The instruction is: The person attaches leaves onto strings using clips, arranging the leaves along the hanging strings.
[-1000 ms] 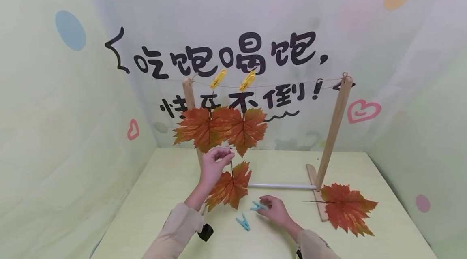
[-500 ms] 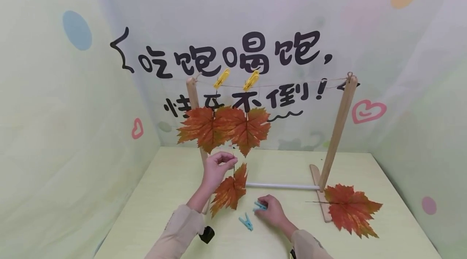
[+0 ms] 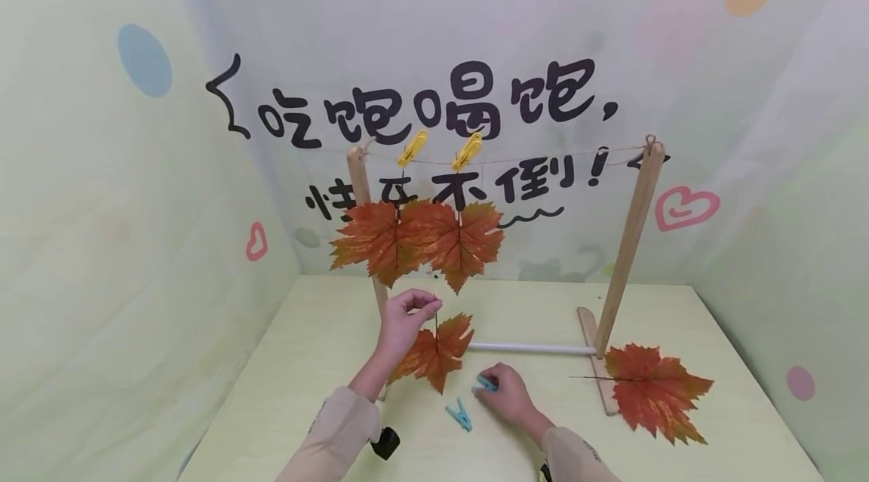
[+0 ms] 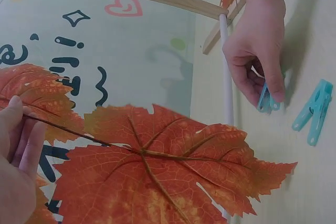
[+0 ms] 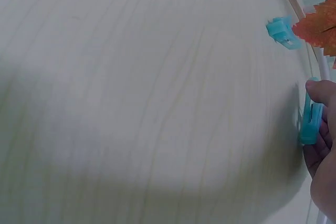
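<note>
In the head view my left hand (image 3: 403, 327) pinches the thin stem of an orange-red artificial maple leaf (image 3: 437, 354), which hangs below the fingertips. The left wrist view shows the stem (image 4: 79, 132) between thumb and fingers, with the leaf spread out in front. Low over the table, my right hand (image 3: 511, 395) grips a light blue clothespin (image 4: 269, 99) between thumb and fingers. A second blue clothespin (image 3: 459, 415) lies on the table beside it. Two more maple leaves, a left one (image 3: 376, 241) and a right one (image 3: 468, 241), hang above from yellow clothespins (image 3: 467, 151).
A twine line (image 3: 543, 158) runs between wooden posts (image 3: 631, 248), joined low down by a white rod (image 3: 536, 348). Another maple leaf (image 3: 658, 391) lies at the right, its stem across the stand's foot. Printed cloth walls (image 3: 767, 165) enclose the table (image 3: 713, 346).
My left hand has come down slightly, and its leaf has swung edge-on and back. My right fingers have closed further around the blue clothespin, which has turned a little.
</note>
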A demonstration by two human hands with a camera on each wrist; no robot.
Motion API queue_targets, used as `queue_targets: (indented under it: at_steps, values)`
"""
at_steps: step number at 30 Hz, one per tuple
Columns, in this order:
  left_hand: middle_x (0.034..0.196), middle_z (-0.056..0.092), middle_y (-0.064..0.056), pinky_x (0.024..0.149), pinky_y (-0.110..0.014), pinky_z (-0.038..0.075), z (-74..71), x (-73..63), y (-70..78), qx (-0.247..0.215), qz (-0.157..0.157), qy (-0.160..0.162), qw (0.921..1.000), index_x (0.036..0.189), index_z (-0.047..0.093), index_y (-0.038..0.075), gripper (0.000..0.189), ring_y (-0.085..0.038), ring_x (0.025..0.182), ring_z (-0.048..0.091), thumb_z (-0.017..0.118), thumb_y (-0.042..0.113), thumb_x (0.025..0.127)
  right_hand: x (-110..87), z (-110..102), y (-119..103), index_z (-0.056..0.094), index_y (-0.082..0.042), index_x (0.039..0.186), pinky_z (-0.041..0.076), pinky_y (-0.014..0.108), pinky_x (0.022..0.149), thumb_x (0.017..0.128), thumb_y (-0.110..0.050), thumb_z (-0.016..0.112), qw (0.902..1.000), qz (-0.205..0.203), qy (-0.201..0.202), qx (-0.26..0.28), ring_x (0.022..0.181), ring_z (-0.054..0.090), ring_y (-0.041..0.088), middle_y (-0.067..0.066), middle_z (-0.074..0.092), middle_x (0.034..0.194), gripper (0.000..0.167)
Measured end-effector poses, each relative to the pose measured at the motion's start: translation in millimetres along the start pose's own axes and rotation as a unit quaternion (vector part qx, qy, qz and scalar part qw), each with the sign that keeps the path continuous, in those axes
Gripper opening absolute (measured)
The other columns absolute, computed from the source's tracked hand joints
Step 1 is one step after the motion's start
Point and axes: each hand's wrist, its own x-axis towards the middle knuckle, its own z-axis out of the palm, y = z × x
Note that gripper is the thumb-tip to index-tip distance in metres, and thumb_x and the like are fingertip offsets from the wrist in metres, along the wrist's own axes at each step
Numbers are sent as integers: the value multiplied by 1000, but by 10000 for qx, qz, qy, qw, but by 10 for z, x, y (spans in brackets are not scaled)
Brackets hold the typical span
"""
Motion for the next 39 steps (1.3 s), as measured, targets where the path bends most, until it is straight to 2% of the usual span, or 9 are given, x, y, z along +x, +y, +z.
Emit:
queue_targets:
  at_steps: [4, 9, 16, 20, 24, 27, 29, 31, 39]
  values:
    - [80, 65, -13, 62, -19, 50, 22, 17, 40, 5, 154, -17, 9999, 86, 66, -3, 10, -12, 69, 58, 67, 6, 80, -4, -140, -34, 66, 1, 88, 45, 23, 62, 72, -9, 74, 9999, 70, 22, 105, 71, 51, 11, 3, 60, 80, 20]
    - [82, 66, -14, 63, -20, 51, 66, 54, 98, -42, 316, -29, 9995, 88, 67, -3, 12, -16, 72, 60, 67, 6, 80, 22, -354, -47, 64, -2, 85, 46, 23, 61, 72, -9, 75, 9997, 68, 160, 170, 70, 53, 11, 1, 61, 78, 19]
    - [84, 67, -14, 64, -19, 50, 172, 97, 191, -57, 448, -168, 9988, 90, 69, -3, 14, -13, 73, 60, 68, 6, 79, 102, -725, -161, 64, 0, 89, 48, 26, 68, 71, -6, 74, 9981, 282, 433, 345, 73, 55, 14, 0, 60, 77, 22]
    - [86, 68, -15, 68, -21, 52, 247, 101, 236, -198, 423, -306, 9984, 92, 69, -4, 15, -10, 74, 60, 68, 5, 80, 115, -936, -224, 64, 2, 95, 49, 28, 68, 72, -4, 73, 9981, 158, 529, 280, 75, 55, 15, 0, 61, 79, 26]
    - [86, 67, -17, 68, -21, 52, 318, 102, 284, -267, 627, -293, 9973, 91, 68, -5, 15, -10, 74, 61, 67, 4, 80, 129, -1146, -258, 64, 1, 99, 50, 31, 70, 72, -2, 73, 9971, -98, 732, 190, 76, 56, 15, 0, 62, 82, 28]
    - [84, 68, -17, 63, -18, 50, 363, 114, 331, -187, 830, -284, 9960, 90, 69, -5, 13, -11, 73, 60, 67, 4, 80, 161, -1301, -296, 64, 1, 98, 50, 31, 70, 73, -1, 72, 9949, -483, 874, 157, 76, 57, 16, 2, 62, 83, 27]
    - [82, 68, -17, 61, -16, 48, 396, 128, 368, -156, 886, -317, 9954, 89, 69, -5, 13, -10, 71, 59, 67, 5, 80, 192, -1403, -339, 64, 3, 97, 51, 30, 69, 72, 0, 73, 9921, -794, 968, 122, 75, 58, 17, 5, 63, 82, 26]
    - [81, 67, -16, 61, -16, 48, 433, 149, 405, -133, 906, -353, 9952, 89, 69, -3, 12, -10, 70, 58, 67, 5, 81, 215, -1505, -407, 64, 3, 97, 50, 29, 70, 73, -1, 72, 9909, -926, 975, 103, 75, 58, 18, 5, 63, 82, 26]
    - [81, 66, -16, 64, -18, 49, 589, 299, 558, -333, 852, -499, 9946, 90, 66, -5, 15, -9, 69, 57, 66, 7, 82, 292, -1863, -666, 63, -2, 104, 49, 30, 74, 77, -10, 72, 9931, -692, 943, 71, 83, 57, 18, 3, 63, 90, 30]
